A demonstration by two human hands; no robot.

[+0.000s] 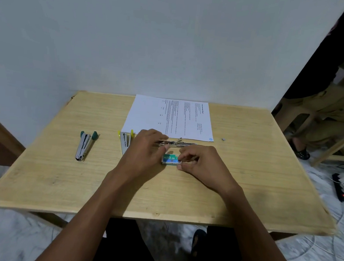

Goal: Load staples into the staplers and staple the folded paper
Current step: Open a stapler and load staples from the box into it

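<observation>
At the middle of the table [62, 173], near the paper [148, 112] at its far edge, the left hand [145, 149] grips an opened stapler [183, 144] while the right hand [200, 165] pinches a staple box [170, 159]. Loading looks underway; next, a strip must be drawn out and seated.

Pale wooden table [62, 173], fine brown grain all over. At left, green-tipped stapler [84, 144], chrome body. Centre, yellow-tipped stapler [125, 142]. Printed sheet [147, 116] up top: white, black lines of text, tiny blue logo at its corner. Staple box [171, 158] mid-frame: green, white lettering. Silver stapler [178, 144] just above. Far right, black power strip [341, 190], red light.
</observation>
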